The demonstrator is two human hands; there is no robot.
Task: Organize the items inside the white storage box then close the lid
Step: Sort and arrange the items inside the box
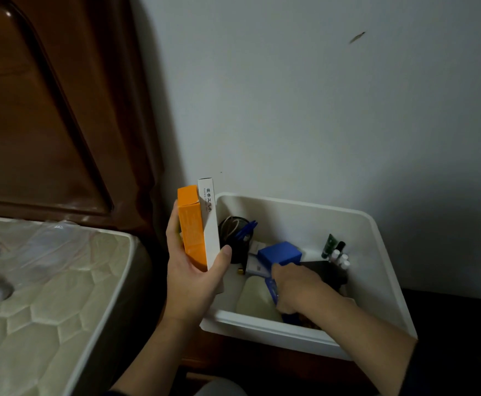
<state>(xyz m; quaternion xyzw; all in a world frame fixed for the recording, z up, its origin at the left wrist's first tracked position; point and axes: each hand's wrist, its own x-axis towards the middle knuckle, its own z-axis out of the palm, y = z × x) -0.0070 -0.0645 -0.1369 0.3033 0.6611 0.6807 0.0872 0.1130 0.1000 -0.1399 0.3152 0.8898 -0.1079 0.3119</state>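
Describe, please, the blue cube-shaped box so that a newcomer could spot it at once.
Find the white storage box against the wall, right of the mattress. In its middle, just beyond the right hand reaching inside, sits the blue cube-shaped box. It is the only solid blue block there; the black mesh cup with blue pens stands to its left and small white-capped bottles to its right.

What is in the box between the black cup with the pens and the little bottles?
In the head view, a blue box sits between the black cup and the little bottles.
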